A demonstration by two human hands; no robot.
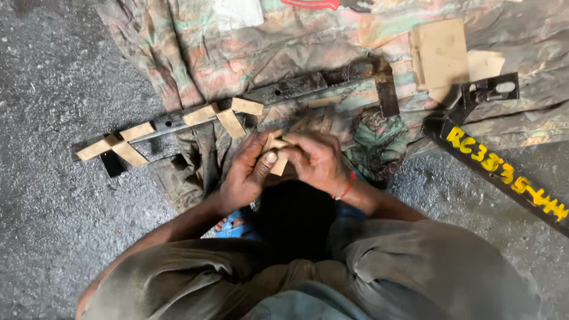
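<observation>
Both hands, left hand [246, 172] and right hand [314, 160], are pinching a tan strip [277, 155] at frame centre; it is looking light, thin and bendable, best gripped by its ends.

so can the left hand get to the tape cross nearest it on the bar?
Probably yes. The left hand sits just below that tape cross on the metal bar, nothing between them, but it shares a tape strip with the right hand.

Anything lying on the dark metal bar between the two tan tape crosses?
Head view: between the left cross and right cross the metal bar runs bare; only small holes show.
</observation>
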